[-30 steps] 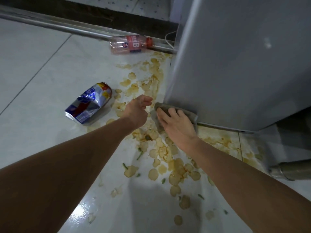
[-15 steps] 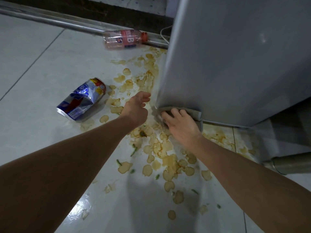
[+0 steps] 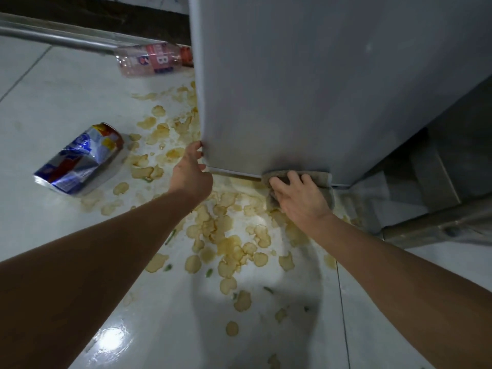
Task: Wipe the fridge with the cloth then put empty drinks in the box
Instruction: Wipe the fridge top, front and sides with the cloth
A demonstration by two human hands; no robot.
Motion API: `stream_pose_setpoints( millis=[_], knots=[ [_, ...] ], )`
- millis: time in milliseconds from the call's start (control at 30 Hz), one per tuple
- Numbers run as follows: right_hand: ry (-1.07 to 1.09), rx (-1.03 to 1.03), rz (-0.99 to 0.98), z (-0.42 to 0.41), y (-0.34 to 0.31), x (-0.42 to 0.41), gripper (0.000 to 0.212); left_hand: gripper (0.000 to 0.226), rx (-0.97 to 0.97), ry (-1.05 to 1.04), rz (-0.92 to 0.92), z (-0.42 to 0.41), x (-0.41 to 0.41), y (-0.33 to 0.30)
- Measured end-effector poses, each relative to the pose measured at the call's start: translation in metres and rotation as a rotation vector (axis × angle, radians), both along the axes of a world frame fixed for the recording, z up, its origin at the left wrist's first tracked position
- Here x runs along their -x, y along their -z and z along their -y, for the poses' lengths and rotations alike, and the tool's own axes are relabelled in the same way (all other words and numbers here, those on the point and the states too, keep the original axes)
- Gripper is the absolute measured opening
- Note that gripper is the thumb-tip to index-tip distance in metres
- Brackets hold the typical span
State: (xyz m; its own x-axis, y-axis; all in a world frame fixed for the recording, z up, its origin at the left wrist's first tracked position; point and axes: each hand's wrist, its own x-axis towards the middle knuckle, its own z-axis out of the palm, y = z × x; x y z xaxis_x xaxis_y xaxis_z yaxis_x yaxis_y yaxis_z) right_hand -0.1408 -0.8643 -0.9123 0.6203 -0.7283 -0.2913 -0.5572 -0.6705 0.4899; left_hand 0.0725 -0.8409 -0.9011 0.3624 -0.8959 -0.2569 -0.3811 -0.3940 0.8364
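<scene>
The grey fridge (image 3: 319,89) fills the upper right. My right hand (image 3: 298,197) presses a grey-brown cloth (image 3: 319,178) flat against the fridge's bottom edge, towards its right end. My left hand (image 3: 190,173) rests at the fridge's lower left corner, fingers touching the edge, holding nothing. A crushed blue and silver can (image 3: 80,159) lies on its side on the floor to the left. A clear plastic bottle (image 3: 151,61) with a pink label and red cap lies by the fridge's far side.
Brownish spilled stains and bits (image 3: 229,235) cover the white tiled floor (image 3: 53,102) in front of the fridge. A metal rail (image 3: 53,38) runs along the back. A metal frame (image 3: 431,227) stands at the right. No box is in view.
My right hand slid the cloth rightwards along the fridge's bottom edge. My left hand moved up to the fridge's lower left corner. The camera shifted closer to the fridge.
</scene>
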Motion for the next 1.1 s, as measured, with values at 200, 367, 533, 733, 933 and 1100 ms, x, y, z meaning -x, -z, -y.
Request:
stream_pose_setpoints(
  millis=[200,367,533,733,933,1100],
  knots=[
    [0.152,0.006,0.007,-0.002,-0.005,0.044,0.038,0.067,-0.035,-0.056,0.045,-0.001,0.018,-0.01],
    [0.253,0.022,-0.002,0.0,-0.004,0.077,0.04,0.063,-0.043,-0.119,0.061,-0.001,0.035,-0.016],
    [0.305,0.049,-0.001,0.002,0.001,0.097,0.037,0.061,-0.058,-0.155,0.117,0.0,0.044,-0.013],
    [0.326,0.054,0.02,0.004,0.003,0.106,0.036,0.063,-0.068,-0.189,0.096,-0.001,0.056,-0.015],
    [0.413,0.046,0.139,0.001,0.007,0.108,0.042,0.066,-0.089,-0.166,0.077,-0.009,0.077,-0.019],
    [0.55,0.031,0.291,0.0,0.009,0.119,0.036,0.061,-0.008,0.028,0.063,-0.011,0.104,-0.031]
  ],
)
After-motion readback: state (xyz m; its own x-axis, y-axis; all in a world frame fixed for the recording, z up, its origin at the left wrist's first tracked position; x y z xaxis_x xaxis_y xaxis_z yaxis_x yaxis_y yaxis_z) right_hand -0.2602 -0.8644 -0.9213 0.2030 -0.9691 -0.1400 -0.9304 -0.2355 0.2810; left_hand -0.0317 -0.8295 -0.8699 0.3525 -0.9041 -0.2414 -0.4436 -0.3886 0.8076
